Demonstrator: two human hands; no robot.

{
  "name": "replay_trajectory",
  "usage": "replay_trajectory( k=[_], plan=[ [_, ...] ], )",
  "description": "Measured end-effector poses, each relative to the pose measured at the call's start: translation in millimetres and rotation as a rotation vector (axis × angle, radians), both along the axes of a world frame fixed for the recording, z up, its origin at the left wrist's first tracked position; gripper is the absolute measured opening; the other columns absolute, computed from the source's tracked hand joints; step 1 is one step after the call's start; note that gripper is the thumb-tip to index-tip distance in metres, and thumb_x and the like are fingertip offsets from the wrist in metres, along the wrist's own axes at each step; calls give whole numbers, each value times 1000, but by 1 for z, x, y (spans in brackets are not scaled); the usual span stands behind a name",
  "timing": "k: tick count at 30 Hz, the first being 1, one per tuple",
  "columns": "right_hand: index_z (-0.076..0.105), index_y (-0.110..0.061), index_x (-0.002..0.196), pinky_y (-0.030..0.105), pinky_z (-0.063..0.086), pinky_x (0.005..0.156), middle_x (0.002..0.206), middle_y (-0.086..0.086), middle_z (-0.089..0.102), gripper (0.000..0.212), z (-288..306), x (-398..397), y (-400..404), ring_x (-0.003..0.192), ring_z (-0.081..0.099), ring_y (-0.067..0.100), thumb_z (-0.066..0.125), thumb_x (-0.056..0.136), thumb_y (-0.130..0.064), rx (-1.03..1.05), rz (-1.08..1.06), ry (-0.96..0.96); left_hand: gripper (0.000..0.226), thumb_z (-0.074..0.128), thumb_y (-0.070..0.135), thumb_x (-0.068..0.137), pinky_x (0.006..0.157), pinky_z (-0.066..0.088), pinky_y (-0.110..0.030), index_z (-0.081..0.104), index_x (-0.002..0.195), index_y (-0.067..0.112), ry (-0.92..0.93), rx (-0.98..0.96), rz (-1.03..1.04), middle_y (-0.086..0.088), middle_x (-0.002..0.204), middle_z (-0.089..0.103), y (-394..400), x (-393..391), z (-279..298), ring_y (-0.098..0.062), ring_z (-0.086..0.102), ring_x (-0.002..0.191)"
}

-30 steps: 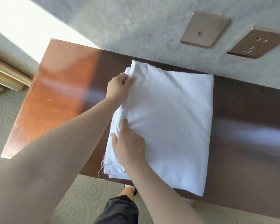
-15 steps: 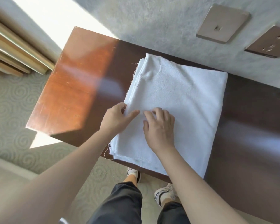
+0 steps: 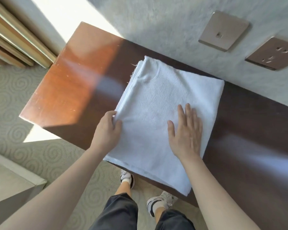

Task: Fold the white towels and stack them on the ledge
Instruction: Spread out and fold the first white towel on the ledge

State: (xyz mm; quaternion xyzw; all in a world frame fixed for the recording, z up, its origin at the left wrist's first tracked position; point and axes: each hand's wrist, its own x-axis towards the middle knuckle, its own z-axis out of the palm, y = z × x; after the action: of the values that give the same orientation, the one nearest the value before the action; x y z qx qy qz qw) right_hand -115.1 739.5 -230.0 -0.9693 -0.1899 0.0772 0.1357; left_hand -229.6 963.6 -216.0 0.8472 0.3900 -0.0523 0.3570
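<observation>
Across the middle of the frame, a folded white terry-cloth towel (image 3: 165, 117) lies on a glossy dark brown wooden ledge (image 3: 70, 83) that runs from upper left to lower right along a pale grey textured wall (image 3: 156, 22). The towel's lower edge overhangs the near rim of the ledge, toward the person's legs. The right hand (image 3: 184, 131), at centre right of the frame, lies flat on top of the towel with fingers straight and together, gripping nothing; it probably presses the layers down so they stay aligned. The left hand (image 3: 106, 130), at centre left, pinches the towel's left edge, thumb over the top and fingers seemingly tucked beneath, likely to square or lift the layered side. Several loose layers and frayed threads show at the upper left corner of the towel, yet how many folds or separate towels make up the pile cannot be told. The fingertips of the left hand are hidden under the cloth. Two brushed-metal wall plates (image 3: 223, 30), one a socket, sit at upper right, the socket cut off by the frame edge. Bright sunlight washes out the left end of the ledge. Below, dark trousers and pale sneakers stand on patterned grey carpet (image 3: 10, 97).
</observation>
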Motion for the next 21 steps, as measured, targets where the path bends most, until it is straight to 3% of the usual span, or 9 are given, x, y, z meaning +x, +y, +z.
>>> replay_trajectory(
  k=[3, 6, 9, 13, 16, 21],
  plan=[
    [25, -15, 158, 53, 11, 123, 166, 11, 18, 61, -1, 41, -8, 154, 12, 32, 39, 104, -41, -32, -102, -86, 52, 55, 21, 95, 113, 31, -39, 47, 143, 1, -200, 300, -144, -14, 140, 54, -31, 26, 7, -34, 46, 133],
    [16, -21, 160, 54, 5, 124, 169, 4, 7, 65, -13, 54, -21, 155, 0, 23, 36, 104, -46, -104, -133, -43, 58, 48, 18, 102, 125, 19, -44, 33, 156, 6, -219, 228, -492, -12, 163, 32, -64, 76, 6, -30, 22, 154],
    [15, -23, 160, 54, 6, 124, 169, 1, 6, 66, -25, 51, -24, 155, -4, 19, 31, 103, -51, -98, -164, -77, 61, 34, 29, 107, 127, 1, -42, 14, 163, 15, -158, 318, -772, -5, 171, 4, -92, 130, -7, -26, -2, 157],
    [16, -24, 160, 54, 10, 124, 169, 2, 7, 68, -32, 56, -26, 155, -2, 19, 31, 99, -48, -90, -174, -112, 61, 22, 47, 107, 127, -5, -42, 10, 163, 24, -78, 350, -806, 0, 171, -1, -84, 181, -25, -23, -7, 157],
    [14, -24, 160, 53, 9, 124, 169, 0, 6, 69, -33, 57, -26, 155, -4, 18, 33, 97, -43, -78, -160, -107, 66, 18, 57, 104, 127, -4, -40, 11, 163, 30, -42, 480, -824, 5, 171, 4, -48, 191, -37, -20, -2, 157],
    [13, -26, 161, 53, 9, 124, 169, -1, 4, 68, -34, 58, -26, 155, -6, 17, 31, 97, -42, -68, -160, -96, 67, 21, 59, 103, 127, -1, -40, 13, 163, 29, -17, 493, -685, 3, 171, 7, -24, 199, -39, -20, -1, 158]
  ],
)
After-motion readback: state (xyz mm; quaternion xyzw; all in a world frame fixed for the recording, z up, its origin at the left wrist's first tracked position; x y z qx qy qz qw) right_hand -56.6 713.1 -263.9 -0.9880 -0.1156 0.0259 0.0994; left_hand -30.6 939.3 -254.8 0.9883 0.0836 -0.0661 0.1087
